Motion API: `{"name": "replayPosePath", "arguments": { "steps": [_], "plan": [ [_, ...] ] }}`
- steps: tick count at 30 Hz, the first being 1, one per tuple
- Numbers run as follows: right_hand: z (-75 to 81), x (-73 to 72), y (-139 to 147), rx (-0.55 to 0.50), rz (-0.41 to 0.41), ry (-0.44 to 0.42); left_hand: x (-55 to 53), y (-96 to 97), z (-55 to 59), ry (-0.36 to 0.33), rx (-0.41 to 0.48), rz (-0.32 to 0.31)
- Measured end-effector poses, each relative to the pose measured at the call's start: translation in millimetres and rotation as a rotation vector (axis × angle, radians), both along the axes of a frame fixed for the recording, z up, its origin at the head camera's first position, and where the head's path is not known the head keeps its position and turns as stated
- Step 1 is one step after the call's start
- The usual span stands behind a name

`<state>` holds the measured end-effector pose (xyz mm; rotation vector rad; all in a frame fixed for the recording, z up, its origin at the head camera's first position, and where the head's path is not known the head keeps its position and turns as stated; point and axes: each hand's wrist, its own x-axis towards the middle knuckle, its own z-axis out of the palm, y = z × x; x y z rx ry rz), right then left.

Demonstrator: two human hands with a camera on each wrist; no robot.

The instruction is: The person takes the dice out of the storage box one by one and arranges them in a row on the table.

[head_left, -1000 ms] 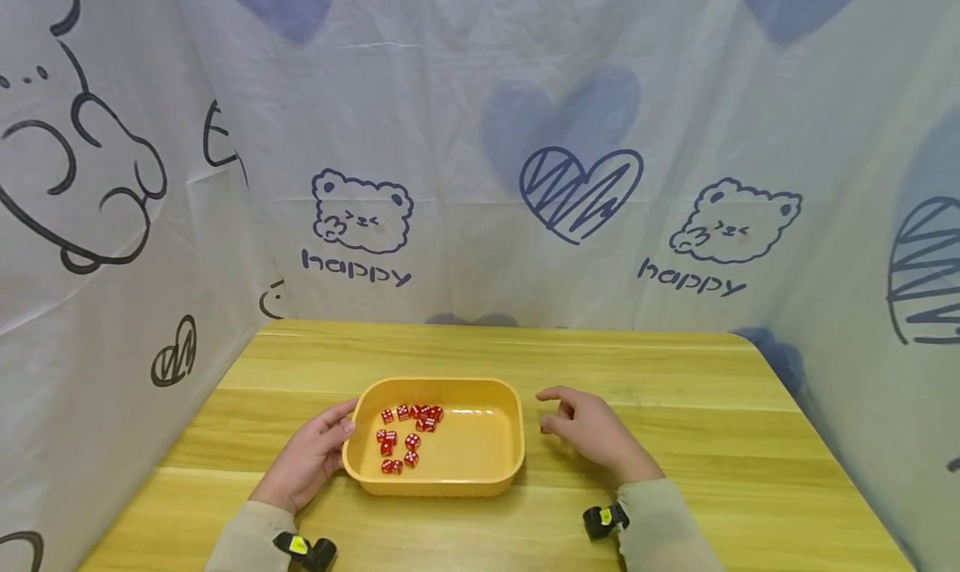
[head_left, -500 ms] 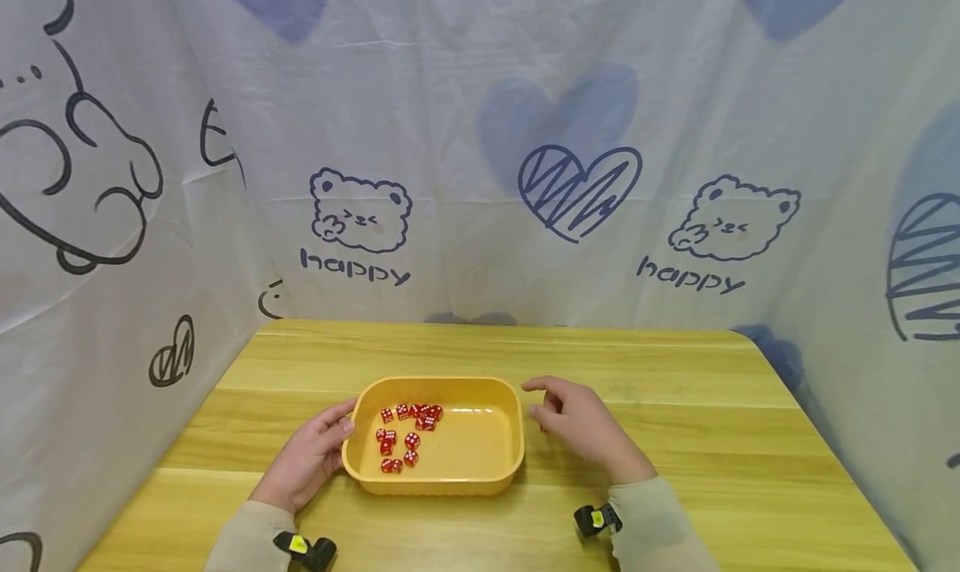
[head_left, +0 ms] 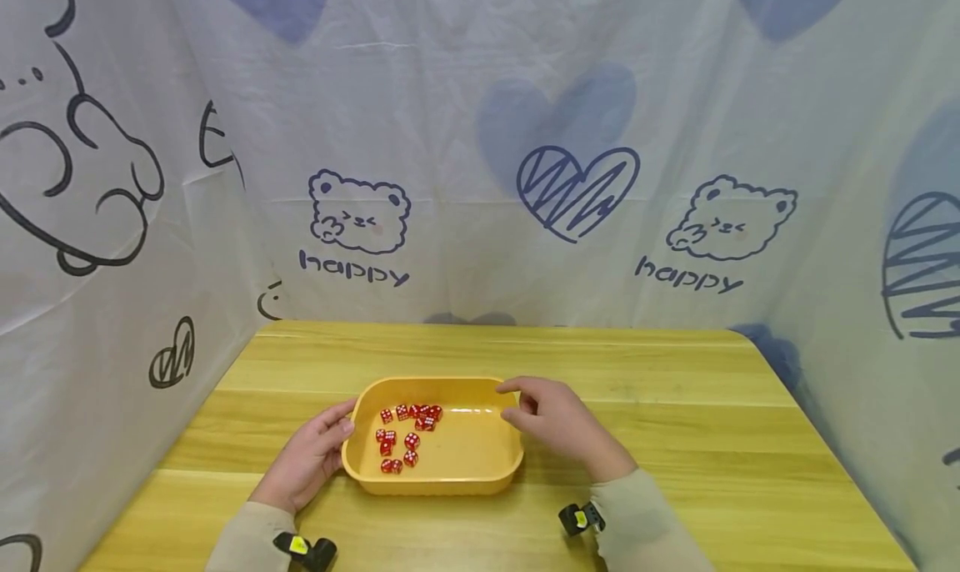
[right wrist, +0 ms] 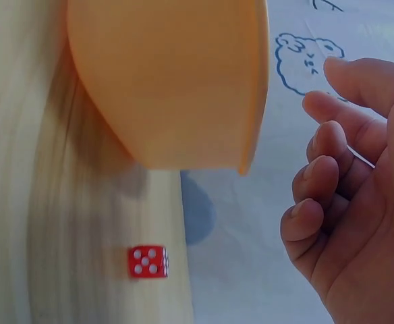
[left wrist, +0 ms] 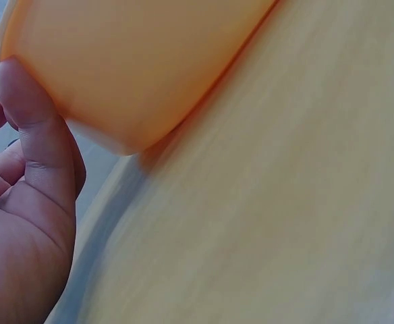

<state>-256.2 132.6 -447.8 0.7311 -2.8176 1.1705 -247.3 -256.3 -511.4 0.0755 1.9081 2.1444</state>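
Observation:
A yellow plastic tray [head_left: 472,451] stands on the table, with several red dice [head_left: 412,440] lying in its left half. My left hand [head_left: 303,455] holds the tray's left end; in the left wrist view the thumb [left wrist: 25,94] lies against the wall near the rim. Over the tray's right rim hovers my right hand [head_left: 562,422], thumb and index finger apart and the other fingers loosely bent. Nothing shows between its fingers in the right wrist view. One red die [right wrist: 148,262] sits on the table outside the tray there; in the head view the right hand hides it.
The wooden table [head_left: 675,439] extends around the tray on all sides. White cloth [head_left: 465,247] with bear and heart drawings hangs behind the table and along both sides. Each wrist carries a small black camera [head_left: 581,518].
My right hand has moved left, from beside the loose die to above the tray's right rim. The left hand, the tray and the dice in it have stayed put.

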Motion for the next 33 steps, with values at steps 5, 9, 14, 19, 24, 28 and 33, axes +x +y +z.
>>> {"name": "replayPosePath", "arguments": {
  "steps": [5,9,14,19,24,28,33],
  "plan": [
    [3.5,-1.1,-10.6,0.019,0.040,0.033,-1.5,-0.2,-1.5,0.000,-0.005,0.007],
    [6.3,-0.9,-20.1,0.043,0.069,0.042,-1.9,-0.9,-1.7,0.003,-0.005,0.009],
    [10.2,-1.7,-33.9,0.075,0.097,0.039,0.4,-0.1,0.0,0.013,-0.005,-0.002],
    [11.4,-4.1,-46.9,0.095,0.126,0.018,1.5,1.8,1.4,0.007,-0.001,0.004],
    [7.8,-7.7,-60.1,0.104,0.157,-0.010,1.8,1.9,1.8,0.002,0.001,0.006],
    [4.0,-10.6,-70.2,0.127,0.183,-0.020,1.8,1.9,1.9,0.002,0.001,0.003],
    [3.4,-11.6,-82.5,0.146,0.209,-0.037,1.5,1.8,1.5,0.010,-0.005,0.005]
  ]
}}
